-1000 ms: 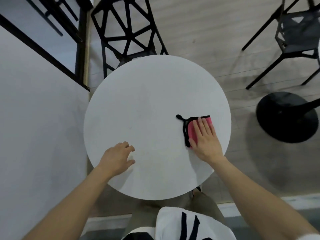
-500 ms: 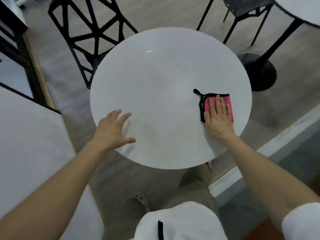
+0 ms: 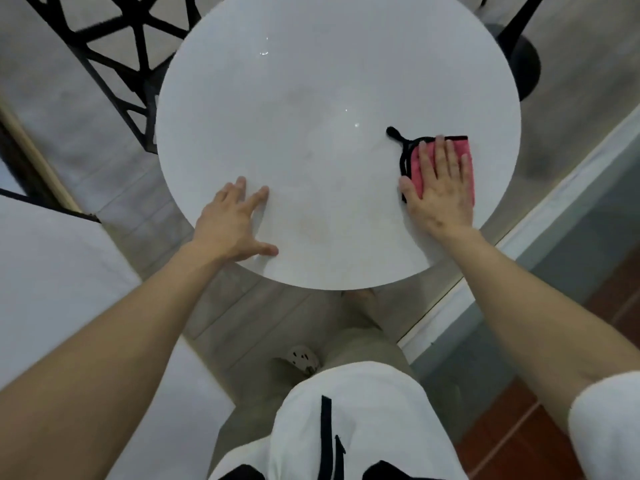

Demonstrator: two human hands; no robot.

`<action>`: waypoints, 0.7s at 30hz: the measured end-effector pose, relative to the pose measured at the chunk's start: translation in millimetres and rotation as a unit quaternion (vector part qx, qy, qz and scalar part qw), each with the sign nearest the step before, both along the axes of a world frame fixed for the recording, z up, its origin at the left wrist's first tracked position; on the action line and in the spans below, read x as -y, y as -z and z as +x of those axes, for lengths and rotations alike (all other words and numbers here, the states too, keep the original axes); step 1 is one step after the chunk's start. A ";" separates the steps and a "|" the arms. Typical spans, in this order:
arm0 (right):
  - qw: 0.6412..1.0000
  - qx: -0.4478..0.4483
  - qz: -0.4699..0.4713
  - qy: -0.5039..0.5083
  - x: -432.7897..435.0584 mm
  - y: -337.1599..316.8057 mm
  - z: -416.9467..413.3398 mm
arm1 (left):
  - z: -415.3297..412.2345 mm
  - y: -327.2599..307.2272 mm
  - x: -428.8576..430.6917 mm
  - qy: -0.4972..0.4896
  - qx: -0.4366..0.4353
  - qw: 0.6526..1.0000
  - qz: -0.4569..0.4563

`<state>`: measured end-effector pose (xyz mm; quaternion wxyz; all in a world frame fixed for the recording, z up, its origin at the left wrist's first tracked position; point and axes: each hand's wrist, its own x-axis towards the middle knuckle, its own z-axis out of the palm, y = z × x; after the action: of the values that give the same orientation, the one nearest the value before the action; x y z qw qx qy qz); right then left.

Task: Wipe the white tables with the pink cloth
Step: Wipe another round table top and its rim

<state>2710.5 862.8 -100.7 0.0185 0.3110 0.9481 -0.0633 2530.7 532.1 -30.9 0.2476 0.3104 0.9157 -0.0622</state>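
Right hand (image 3: pixel 438 192) lies flat, fingers straight, pressing the pink cloth (image 3: pixel 464 157) onto the round white counter (image 3: pixel 311 98); the cloth's black loop (image 3: pixel 394 133) pokes out beyond the thumb side. Left hand (image 3: pixel 232 220) rests open, fingers spread, on the counter's near edge, well apart from the cloth.

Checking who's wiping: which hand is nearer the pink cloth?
Right. The right hand lies flat on the pink cloth; the left hand rests on the table, apart.

- The pink cloth (image 3: pixel 462 157) is pressed flat onto the round white table (image 3: pixel 311 116) by the right hand (image 3: pixel 438 188).
- The left hand (image 3: pixel 230 225) is spread at the table's near edge.
- A black chair (image 3: pixel 114 46) is seen beyond the table.
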 end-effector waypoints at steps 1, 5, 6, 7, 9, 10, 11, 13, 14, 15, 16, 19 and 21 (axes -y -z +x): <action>1.000 -0.011 -0.004 0.001 22.0 -1.8 0.9 | -0.2 2.4 1.3 0.002 -0.004 1.000 0.002; 0.992 -0.045 -0.027 -0.115 142.3 1.1 -0.5 | -3.0 6.2 3.9 0.004 -0.014 1.000 0.021; 0.987 -0.046 -0.035 -0.150 167.9 1.3 -5.1 | -2.9 6.6 4.2 0.004 -0.013 1.000 0.024; 0.983 -0.045 -0.040 -0.174 186.2 0.5 -9.2 | -2.6 6.8 3.8 0.001 -0.009 1.000 0.026; 0.976 -0.039 -0.043 -0.210 193.8 -1.7 -10.6 | -2.5 6.1 2.1 -0.007 0.002 1.000 0.025; 0.972 -0.040 -0.035 -0.228 184.4 -1.5 -6.7 | -3.3 5.0 1.4 -0.010 0.003 1.000 0.020; 0.971 -0.040 -0.027 -0.234 169.5 -1.1 0.7 | -4.4 3.7 0.7 -0.011 0.002 1.000 0.014; 0.982 -0.041 -0.010 -0.182 123.5 -1.1 21.0 | -6.1 2.3 0.3 -0.006 0.002 1.000 0.002; 0.991 -0.045 -0.002 -0.128 94.0 -1.3 31.7 | -6.5 2.9 0.8 -0.004 0.001 1.000 -0.002; 0.997 -0.041 -0.004 -0.066 63.8 -3.3 41.7 | -6.9 3.8 1.3 -0.003 -0.001 1.000 -0.004; 0.999 -0.031 -0.009 -0.007 37.4 -6.0 49.9 | -6.9 5.2 2.0 -0.002 -0.003 1.000 -0.005; 0.992 -0.018 -0.023 0.121 23.0 -11.9 47.1 | -8.3 9.1 4.7 0.003 -0.011 1.000 -0.003; 0.992 -0.035 -0.018 0.121 76.1 -12.6 29.6 | -8.5 10.9 5.5 0.010 -0.016 1.000 -0.004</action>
<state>2740.1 786.6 -88.1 -0.0169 0.4202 0.9025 -0.0933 2522.2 526.6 -41.8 0.2334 0.3170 0.9163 -0.0737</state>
